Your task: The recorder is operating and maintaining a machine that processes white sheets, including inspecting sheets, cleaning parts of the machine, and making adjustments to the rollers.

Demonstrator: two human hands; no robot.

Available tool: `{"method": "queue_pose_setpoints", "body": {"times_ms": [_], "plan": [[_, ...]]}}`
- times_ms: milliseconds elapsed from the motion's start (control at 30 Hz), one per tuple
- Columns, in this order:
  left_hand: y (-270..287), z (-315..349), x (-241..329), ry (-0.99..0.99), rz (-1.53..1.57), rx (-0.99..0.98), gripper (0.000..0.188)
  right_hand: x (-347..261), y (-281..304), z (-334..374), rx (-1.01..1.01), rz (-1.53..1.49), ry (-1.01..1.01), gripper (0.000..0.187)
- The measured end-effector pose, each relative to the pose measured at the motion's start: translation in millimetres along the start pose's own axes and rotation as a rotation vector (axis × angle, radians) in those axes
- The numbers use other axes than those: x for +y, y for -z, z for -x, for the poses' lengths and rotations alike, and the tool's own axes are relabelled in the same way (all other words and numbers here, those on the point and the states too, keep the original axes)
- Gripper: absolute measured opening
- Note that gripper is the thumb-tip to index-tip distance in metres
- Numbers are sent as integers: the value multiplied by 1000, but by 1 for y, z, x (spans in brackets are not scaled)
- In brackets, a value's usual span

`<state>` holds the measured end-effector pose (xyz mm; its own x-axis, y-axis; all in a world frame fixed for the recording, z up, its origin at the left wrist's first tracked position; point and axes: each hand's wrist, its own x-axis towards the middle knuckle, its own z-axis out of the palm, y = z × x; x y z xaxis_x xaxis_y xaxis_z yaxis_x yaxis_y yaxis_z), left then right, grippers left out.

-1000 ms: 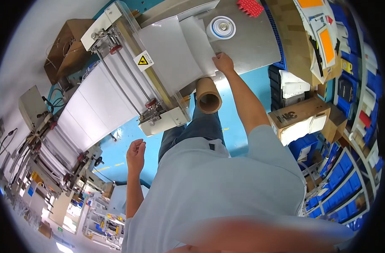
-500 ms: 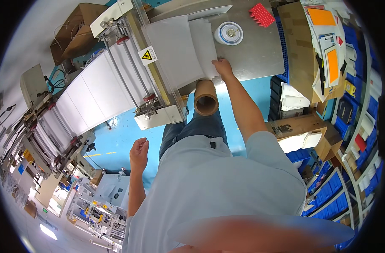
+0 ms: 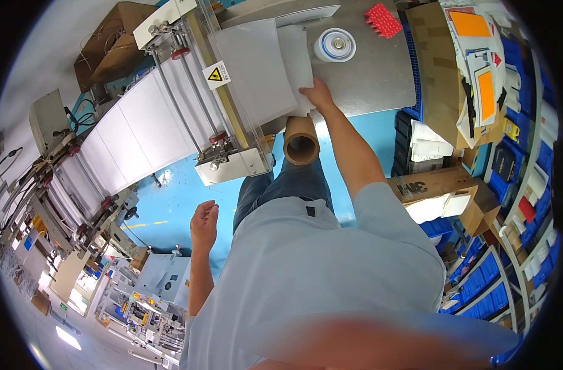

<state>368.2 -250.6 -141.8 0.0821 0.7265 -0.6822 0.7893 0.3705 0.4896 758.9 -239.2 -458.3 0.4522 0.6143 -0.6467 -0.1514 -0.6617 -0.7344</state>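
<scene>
At the near edge of the metal table (image 3: 380, 80), my right hand (image 3: 319, 94) is closed at the right margin of the thin white sheets (image 3: 297, 68). Its thumb lies over the top sheet, and the other fingertips are partly hidden. These sheets overlap a larger white sheet (image 3: 256, 61) coming out of a roller machine (image 3: 226, 117). My left hand (image 3: 204, 223) hangs low over the floor, away from the machine, with fingers loosely bent and nothing in it. Below the table edge, a brown cardboard tube (image 3: 301, 142) points its hollow end toward me.
On the table stand a round white-and-blue can (image 3: 335, 45) and a red spiky foam piece (image 3: 383, 21). Cardboard boxes (image 3: 435, 185) and shelves of blue bins (image 3: 479, 277) line the right side. A white web (image 3: 139, 129) runs through rollers at left.
My right hand has moved slightly left, and the right margin of the white sheets has shifted left with it. My left hand has stayed nearly still.
</scene>
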Motion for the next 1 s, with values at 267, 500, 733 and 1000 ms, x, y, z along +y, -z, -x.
{"method": "queue_pose_setpoints", "body": {"times_ms": [267,500,733,1000], "plan": [[2,-1,-3,-53,6,24,26,-81,29,80,281,480,374,23],[0,-11,31,-214,90,-14,24,-155,92,170,607,614,590,20],[-8,-21,117,-428,267,-289,33,-196,137,275,454,-195,582,20],[9,-17,156,-310,1000,-719,32,-173,57,338,-75,-595,471,30]]}}
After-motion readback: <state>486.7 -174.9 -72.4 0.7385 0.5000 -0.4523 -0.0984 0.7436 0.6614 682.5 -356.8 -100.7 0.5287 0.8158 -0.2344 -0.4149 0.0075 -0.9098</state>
